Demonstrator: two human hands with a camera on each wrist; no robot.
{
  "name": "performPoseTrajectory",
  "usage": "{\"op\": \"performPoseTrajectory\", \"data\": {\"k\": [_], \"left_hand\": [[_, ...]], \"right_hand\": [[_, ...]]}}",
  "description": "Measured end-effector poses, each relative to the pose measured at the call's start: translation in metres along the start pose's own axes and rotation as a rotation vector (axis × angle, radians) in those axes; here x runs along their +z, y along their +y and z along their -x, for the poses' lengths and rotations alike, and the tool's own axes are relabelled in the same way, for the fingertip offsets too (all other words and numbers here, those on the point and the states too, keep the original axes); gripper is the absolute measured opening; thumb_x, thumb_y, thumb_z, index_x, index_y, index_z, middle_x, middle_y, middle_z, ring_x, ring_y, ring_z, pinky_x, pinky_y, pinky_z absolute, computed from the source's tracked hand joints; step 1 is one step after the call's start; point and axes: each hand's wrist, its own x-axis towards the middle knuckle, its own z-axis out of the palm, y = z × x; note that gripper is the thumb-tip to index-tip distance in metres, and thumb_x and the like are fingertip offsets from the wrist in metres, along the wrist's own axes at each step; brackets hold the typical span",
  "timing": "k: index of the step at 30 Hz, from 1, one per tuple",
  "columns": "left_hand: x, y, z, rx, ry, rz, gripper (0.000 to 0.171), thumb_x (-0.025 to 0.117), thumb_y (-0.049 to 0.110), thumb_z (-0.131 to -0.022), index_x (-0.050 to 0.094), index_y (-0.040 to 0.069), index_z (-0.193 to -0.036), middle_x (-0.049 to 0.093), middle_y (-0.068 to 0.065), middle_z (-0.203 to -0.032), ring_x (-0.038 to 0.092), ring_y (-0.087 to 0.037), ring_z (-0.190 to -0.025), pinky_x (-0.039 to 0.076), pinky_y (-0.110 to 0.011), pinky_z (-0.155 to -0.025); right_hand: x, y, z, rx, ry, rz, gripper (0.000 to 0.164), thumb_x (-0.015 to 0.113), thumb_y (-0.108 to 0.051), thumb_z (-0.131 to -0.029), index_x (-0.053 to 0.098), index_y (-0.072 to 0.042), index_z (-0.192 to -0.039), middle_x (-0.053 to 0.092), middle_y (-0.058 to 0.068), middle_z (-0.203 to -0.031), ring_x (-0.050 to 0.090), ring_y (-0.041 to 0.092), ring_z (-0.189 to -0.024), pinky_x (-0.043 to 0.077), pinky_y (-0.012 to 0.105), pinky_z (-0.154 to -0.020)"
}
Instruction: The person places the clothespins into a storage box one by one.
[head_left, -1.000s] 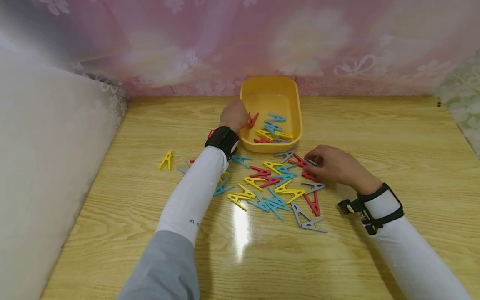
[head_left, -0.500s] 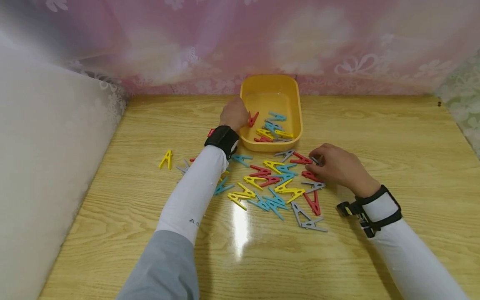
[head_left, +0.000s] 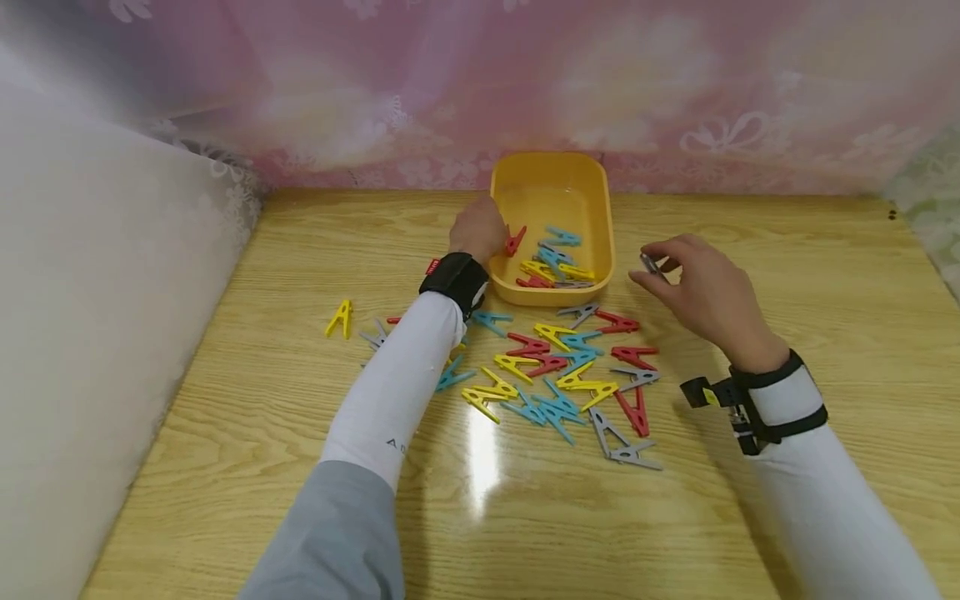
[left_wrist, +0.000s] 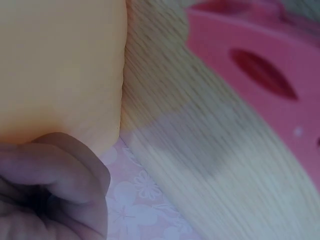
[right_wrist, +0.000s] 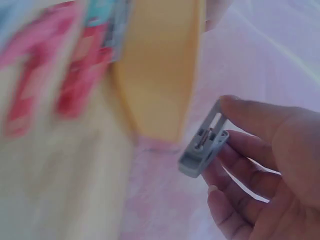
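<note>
My left hand grips the left rim of a yellow plastic tub. In the left wrist view, its curled fingers sit against the tub's wall; their inner side is hidden. My right hand pinches a grey clothespin between thumb and fingers, raised to the right of the tub. Inside the tub lie several clothespins, among them a red one beside the left hand and a blue one. More red, yellow, blue and grey clothespins are scattered on the table in front of it.
A lone yellow clothespin lies to the left on the wooden table. The left forearm covers part of the scattered clothespins. A pink flowered cloth hangs behind the tub, and a white surface borders the table at left.
My right hand has lifted the grey clothespin off the scattered group, up and to the right. The left hand keeps its place at the tub. The view has shifted slightly.
</note>
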Motion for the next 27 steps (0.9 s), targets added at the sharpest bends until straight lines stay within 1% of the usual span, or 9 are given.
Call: {"op": "performPoseTrajectory", "data": {"k": [3, 6, 9, 11, 14, 17, 20, 23, 27], "left_hand": [[0.003, 0.003, -0.001, 0.009, -0.001, -0.005, 0.034, 0.053, 0.026, -0.097, 0.051, 0.007, -0.125, 0.059, -0.007, -0.110, 0.058, -0.024, -0.095, 0.051, -0.037, -0.081], [0.006, 0.006, -0.001, 0.024, 0.000, -0.011, 0.035, 0.053, 0.027, -0.097, 0.051, 0.007, -0.125, 0.059, -0.007, -0.110, 0.059, -0.024, -0.095, 0.051, -0.037, -0.081], [0.008, 0.011, 0.001, 0.036, -0.001, -0.011, 0.035, 0.054, 0.027, -0.097, 0.051, 0.006, -0.124, 0.059, -0.007, -0.110, 0.059, -0.023, -0.095, 0.051, -0.037, -0.080], [0.010, 0.013, 0.003, 0.042, -0.007, -0.011, 0.034, 0.054, 0.027, -0.096, 0.050, 0.006, -0.123, 0.059, -0.007, -0.109, 0.059, -0.023, -0.093, 0.051, -0.036, -0.079], [0.011, 0.018, 0.008, 0.038, -0.018, -0.016, 0.033, 0.055, 0.027, -0.096, 0.051, 0.007, -0.122, 0.058, -0.006, -0.107, 0.058, -0.022, -0.092, 0.051, -0.035, -0.079], [0.012, 0.020, 0.012, 0.040, -0.017, -0.028, 0.034, 0.054, 0.028, -0.097, 0.050, 0.006, -0.123, 0.058, -0.005, -0.107, 0.058, -0.021, -0.092, 0.051, -0.035, -0.080], [0.011, 0.020, 0.012, 0.046, -0.013, -0.040, 0.035, 0.053, 0.028, -0.097, 0.049, 0.006, -0.124, 0.058, -0.006, -0.108, 0.059, -0.022, -0.093, 0.051, -0.035, -0.081], [0.010, 0.018, 0.010, 0.052, -0.005, -0.047, 0.033, 0.052, 0.029, -0.098, 0.050, 0.006, -0.123, 0.059, -0.006, -0.108, 0.060, -0.022, -0.094, 0.051, -0.036, -0.080], [0.007, 0.013, 0.008, 0.052, 0.003, -0.038, 0.030, 0.052, 0.028, -0.097, 0.053, 0.006, -0.119, 0.060, -0.006, -0.106, 0.060, -0.023, -0.093, 0.052, -0.037, -0.078]], "right_hand": [[-0.005, -0.012, -0.014, -0.038, 0.026, -0.007, 0.043, 0.062, -0.034, -0.094, 0.061, -0.002, -0.123, 0.059, 0.016, -0.111, 0.057, 0.032, -0.092, 0.046, 0.049, -0.067], [-0.005, -0.022, -0.031, -0.083, 0.009, 0.002, 0.043, 0.062, -0.033, -0.094, 0.061, -0.002, -0.123, 0.060, 0.017, -0.111, 0.057, 0.032, -0.094, 0.047, 0.049, -0.069], [0.000, -0.026, -0.048, -0.133, -0.030, 0.021, 0.042, 0.063, -0.031, -0.093, 0.061, -0.002, -0.124, 0.061, 0.017, -0.112, 0.057, 0.032, -0.096, 0.047, 0.048, -0.075], [0.006, -0.025, -0.059, -0.169, -0.061, 0.045, 0.040, 0.063, -0.028, -0.093, 0.061, -0.001, -0.123, 0.062, 0.017, -0.111, 0.057, 0.033, -0.096, 0.046, 0.048, -0.079], [0.013, -0.020, -0.069, -0.192, -0.120, 0.075, 0.040, 0.064, -0.025, -0.093, 0.060, 0.000, -0.123, 0.062, 0.018, -0.113, 0.058, 0.034, -0.097, 0.045, 0.049, -0.084], [0.017, -0.017, -0.070, -0.180, -0.182, 0.082, 0.045, 0.064, -0.025, -0.093, 0.056, 0.002, -0.128, 0.059, 0.020, -0.119, 0.056, 0.036, -0.103, 0.043, 0.052, -0.088], [0.017, -0.017, -0.067, -0.148, -0.220, 0.035, 0.050, 0.062, -0.027, -0.094, 0.052, 0.002, -0.133, 0.055, 0.022, -0.125, 0.052, 0.038, -0.109, 0.040, 0.054, -0.093], [0.014, -0.016, -0.061, -0.127, -0.207, -0.033, 0.048, 0.060, -0.028, -0.096, 0.051, 0.001, -0.133, 0.053, 0.022, -0.127, 0.049, 0.039, -0.112, 0.038, 0.054, -0.094], [0.011, -0.013, -0.047, -0.128, -0.137, -0.123, 0.040, 0.057, -0.024, -0.097, 0.054, 0.000, -0.129, 0.053, 0.020, -0.126, 0.049, 0.036, -0.110, 0.038, 0.053, -0.094]]}}
